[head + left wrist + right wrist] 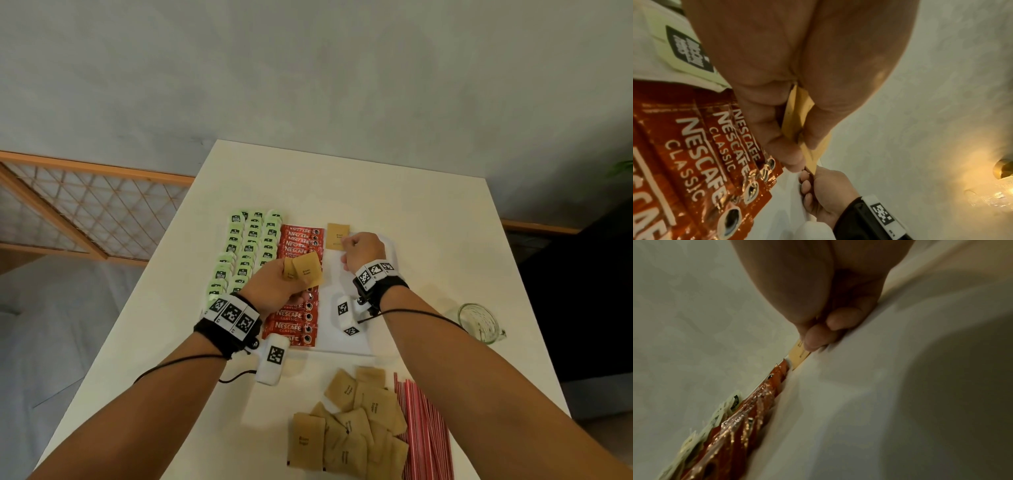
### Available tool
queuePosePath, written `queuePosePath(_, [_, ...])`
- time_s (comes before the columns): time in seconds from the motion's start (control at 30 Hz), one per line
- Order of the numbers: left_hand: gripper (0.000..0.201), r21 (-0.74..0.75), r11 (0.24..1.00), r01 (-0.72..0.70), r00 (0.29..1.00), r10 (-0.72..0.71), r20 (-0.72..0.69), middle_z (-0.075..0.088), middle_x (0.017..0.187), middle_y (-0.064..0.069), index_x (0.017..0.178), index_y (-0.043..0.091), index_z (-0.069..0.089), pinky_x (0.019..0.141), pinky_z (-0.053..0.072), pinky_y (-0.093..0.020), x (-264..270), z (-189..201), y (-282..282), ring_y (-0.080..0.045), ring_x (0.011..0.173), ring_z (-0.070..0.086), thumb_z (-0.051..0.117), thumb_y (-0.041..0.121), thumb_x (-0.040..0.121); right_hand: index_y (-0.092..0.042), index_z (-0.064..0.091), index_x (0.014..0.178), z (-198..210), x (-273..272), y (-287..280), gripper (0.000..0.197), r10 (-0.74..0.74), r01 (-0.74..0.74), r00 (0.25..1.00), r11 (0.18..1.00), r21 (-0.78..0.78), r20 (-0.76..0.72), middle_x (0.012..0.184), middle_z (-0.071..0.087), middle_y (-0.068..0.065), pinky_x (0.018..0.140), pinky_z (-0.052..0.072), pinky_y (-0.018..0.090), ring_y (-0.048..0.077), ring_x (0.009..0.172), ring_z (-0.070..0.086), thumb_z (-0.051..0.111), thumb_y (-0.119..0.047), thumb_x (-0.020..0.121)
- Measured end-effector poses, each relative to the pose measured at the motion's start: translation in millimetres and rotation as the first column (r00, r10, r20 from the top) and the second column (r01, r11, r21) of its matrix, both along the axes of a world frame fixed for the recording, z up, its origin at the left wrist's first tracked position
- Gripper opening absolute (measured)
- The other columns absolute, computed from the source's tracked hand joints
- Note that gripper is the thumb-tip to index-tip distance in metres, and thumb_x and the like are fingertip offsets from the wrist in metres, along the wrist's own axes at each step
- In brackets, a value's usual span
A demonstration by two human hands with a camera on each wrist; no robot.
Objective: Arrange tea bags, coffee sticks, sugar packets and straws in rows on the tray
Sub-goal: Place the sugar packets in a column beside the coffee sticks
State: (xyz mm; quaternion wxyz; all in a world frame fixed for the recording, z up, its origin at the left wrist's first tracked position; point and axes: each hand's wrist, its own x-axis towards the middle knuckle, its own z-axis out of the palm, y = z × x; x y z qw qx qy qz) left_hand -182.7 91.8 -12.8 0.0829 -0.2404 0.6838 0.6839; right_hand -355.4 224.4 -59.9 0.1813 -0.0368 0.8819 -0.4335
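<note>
Over the tray (346, 342), both hands curl: left (274, 286) gripping sugar packets (306, 270), right (363, 251) pinching one.

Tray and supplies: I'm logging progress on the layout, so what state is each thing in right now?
Tea bags: laid in rows on the tray's left.
Nescafe coffee sticks: laid in a column beside them.
Sugar packet: flat on the tray, right hand on its edge.
Sugar packets in left hand: held in its grip.
Loose sugar packets: piled off the tray.
Straws: bundled, not placed.
Glass: empty.
</note>
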Motion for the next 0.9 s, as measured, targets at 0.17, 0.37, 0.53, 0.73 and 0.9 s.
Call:
queuePosePath(0.17, [0.016,0.002,1.0,0.015,1.0,-0.015,0.003,0.07,0.082,-0.015,0.113,0.001,0.062,0.064,0.058,-0.024,-2.2,-4.1,-2.7,-0.015,0.065,0.066,0.058,0.003,0.098,-0.02,0.071,0.093,-0.1,-0.2,-1.5,0.021,-0.009,0.008,1.0,1.0,-0.014,-0.009,0.07,0.072,0.007,0.07,0.064,0.04,0.018,0.057,0.068,0.053,-0.024,0.103])
queuePosePath(0.37, [0.014,-0.013,0.998,-0.055,0.998,0.055,0.004,0.073,0.085,-0.019,0.105,0.0,0.067,0.07,0.057,-0.033,-5.7,-9.4,-4.2,-0.025,0.071,0.065,0.059,0.009,0.099,-0.022,0.072,0.093,-3.4,-1.4,-2.7,0.021,-0.006,0.006,1.0,1.0,-0.003,-0.017,0.065,0.072,0.006,0.07,0.064,0.044,0.02,0.057,0.07,0.054,-0.027,0.102])
queuePosePath(0.53, [0.015,0.043,0.99,-0.137,0.991,0.136,0.013,0.072,0.096,-0.026,0.108,-0.004,0.065,0.065,0.059,-0.03,-7.7,-10.0,-1.2,-0.023,0.071,0.068,0.061,0.002,0.095,-0.025,0.068,0.083,-3.6,-2.4,-3.0,0.021,-0.009,0.009,1.0,1.0,-0.005,-0.014,0.066,0.073,0.008,0.069,0.064,0.045,0.025,0.06,0.072,0.057,-0.028,0.101])
queuePosePath(0.73, [0.017,0.1,0.975,-0.2,0.98,0.199,0.022,0.072,0.09,-0.023,0.108,-0.007,0.066,0.065,0.06,-0.031,-8.6,-12.6,-0.3,-0.025,0.07,0.068,0.064,0.0,0.092,-0.013,0.066,0.09,-1.6,-4.5,-1.7,0.022,-0.062,0.066,0.996,0.997,-0.047,0.071,0.063,0.071,0.005,0.057,0.061,0.032,0.017,0.048,0.067,0.068,-0.034,0.096])
queuePosePath(0.9, [0.016,0.112,0.969,-0.218,0.976,0.217,0.023,0.073,0.091,-0.023,0.108,-0.006,0.066,0.064,0.06,-0.03,-9.3,-13.8,-1.3,-0.024,0.07,0.069,0.063,0.001,0.093,-0.019,0.063,0.092,6.2,10.8,6.3,0.025,0.004,-0.001,0.999,0.994,-0.106,0.034,0.072,0.072,0.003,0.059,0.055,0.029,0.015,0.056,0.067,0.062,-0.044,0.098])
